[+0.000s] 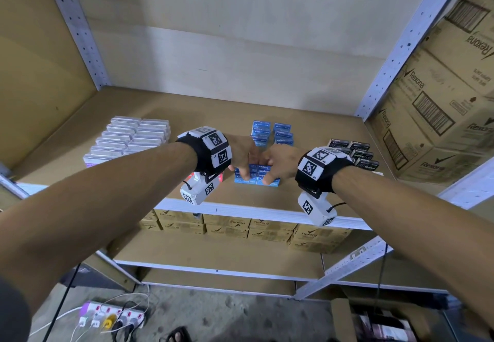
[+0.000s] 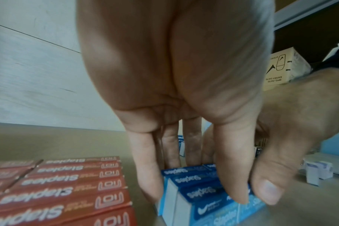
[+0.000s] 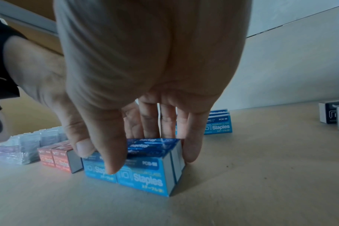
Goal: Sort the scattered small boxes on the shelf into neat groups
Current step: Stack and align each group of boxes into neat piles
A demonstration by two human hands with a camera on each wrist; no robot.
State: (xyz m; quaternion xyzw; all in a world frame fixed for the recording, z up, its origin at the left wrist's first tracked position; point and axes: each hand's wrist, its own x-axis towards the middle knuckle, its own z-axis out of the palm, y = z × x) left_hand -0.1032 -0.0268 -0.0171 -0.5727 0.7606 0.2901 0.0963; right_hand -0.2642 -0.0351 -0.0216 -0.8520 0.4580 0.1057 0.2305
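A tight block of blue staple boxes (image 1: 257,176) sits near the front of the brown shelf (image 1: 187,106). My left hand (image 1: 242,158) grips its left end: thumb on the front face, fingers (image 2: 149,175) down the side and back. My right hand (image 1: 279,162) grips the right end the same way, thumb (image 3: 110,152) in front and fingers behind. The wrist views show the same blue boxes (image 2: 203,198) (image 3: 145,175) between thumb and fingers. Sorted groups stand around: silver boxes (image 1: 128,138), red boxes (image 2: 68,191), more blue boxes (image 1: 271,133) and black boxes (image 1: 352,151).
Large Rexona cartons (image 1: 441,100) fill the bay to the right, and smaller ones (image 1: 240,224) line the shelf below. The shelf's white front rail (image 1: 240,208) runs just under my wrists. A power strip (image 1: 112,317) with cables lies on the floor.
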